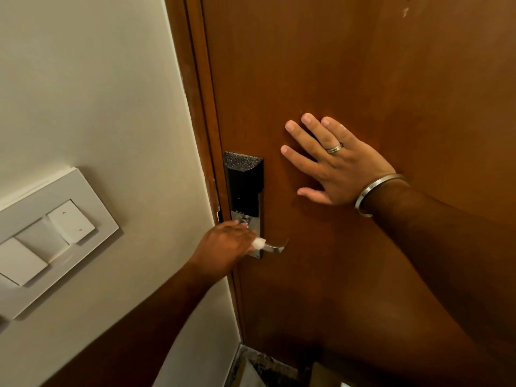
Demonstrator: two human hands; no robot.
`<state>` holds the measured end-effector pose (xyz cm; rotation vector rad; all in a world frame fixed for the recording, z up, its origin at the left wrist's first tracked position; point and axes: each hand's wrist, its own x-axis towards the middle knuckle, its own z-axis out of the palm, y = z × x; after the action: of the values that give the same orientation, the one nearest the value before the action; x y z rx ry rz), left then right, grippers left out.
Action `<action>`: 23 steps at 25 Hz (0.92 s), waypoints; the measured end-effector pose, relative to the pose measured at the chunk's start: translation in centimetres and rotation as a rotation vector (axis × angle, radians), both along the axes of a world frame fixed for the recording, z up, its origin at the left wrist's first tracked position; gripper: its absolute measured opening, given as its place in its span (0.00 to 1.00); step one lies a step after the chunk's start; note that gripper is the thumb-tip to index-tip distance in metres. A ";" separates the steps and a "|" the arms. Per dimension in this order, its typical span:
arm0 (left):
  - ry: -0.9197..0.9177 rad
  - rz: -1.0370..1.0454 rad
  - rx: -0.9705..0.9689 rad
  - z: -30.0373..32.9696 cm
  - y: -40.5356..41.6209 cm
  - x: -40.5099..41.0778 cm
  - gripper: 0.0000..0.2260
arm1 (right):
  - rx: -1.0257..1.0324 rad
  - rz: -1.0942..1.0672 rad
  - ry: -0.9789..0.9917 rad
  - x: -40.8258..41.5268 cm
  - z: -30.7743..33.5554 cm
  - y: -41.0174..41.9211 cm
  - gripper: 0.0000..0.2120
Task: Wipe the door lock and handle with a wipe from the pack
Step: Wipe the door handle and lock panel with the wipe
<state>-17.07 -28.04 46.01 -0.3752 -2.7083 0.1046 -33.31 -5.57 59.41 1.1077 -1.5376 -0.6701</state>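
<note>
1. Head view: the left hand (223,244) reaches to the foot of the tall black and silver electronic door lock (245,191), fingers curled closed around a small crumpled white wipe (259,243).
2. The wipe pokes out past the fingertips, touching the near end of the silver metal lever handle (275,247), which runs on rightward from those fingertips.
3. The lock's silver keyhole plate sits just above the left knuckles; its black upper housing rises well above them.
4. The right hand (332,166) lies flat on the brown wooden door (363,79), fingers spread open, gripping nothing, to the right of the lock.
5. It wears a silver ring (334,148) and a silver metal bangle (371,192) at the wrist.
6. Left of the left fingers, a white switch panel (50,233) sits on the cream wall (97,79).
</note>
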 end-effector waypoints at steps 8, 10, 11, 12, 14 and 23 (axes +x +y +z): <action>-0.051 0.041 -0.088 -3.0 7.5 -3.0 0.19 | 0.003 -0.004 -0.014 0.2 0.2 0.0 0.40; -0.044 -0.017 -0.112 -2.1 4.7 -2.0 0.20 | -0.008 0.004 -0.009 0.1 0.3 0.0 0.40; -0.011 -0.033 -0.108 -1.7 2.9 -1.4 0.20 | -0.012 0.004 0.002 0.1 0.2 0.1 0.40; 0.023 -0.032 -0.103 -1.3 1.2 -0.8 0.21 | -0.011 0.006 0.010 0.1 0.2 0.1 0.40; -0.005 -0.022 -0.074 -0.7 0.2 -0.4 0.19 | -0.002 0.003 0.009 0.0 0.0 0.0 0.40; 0.043 -0.002 0.019 -3.3 4.6 -2.4 0.17 | -0.005 0.002 0.006 0.0 0.0 0.0 0.40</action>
<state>-19.52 -23.39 42.68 -0.3662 -2.6642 0.0859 -33.31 -5.56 59.45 1.1023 -1.5322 -0.6668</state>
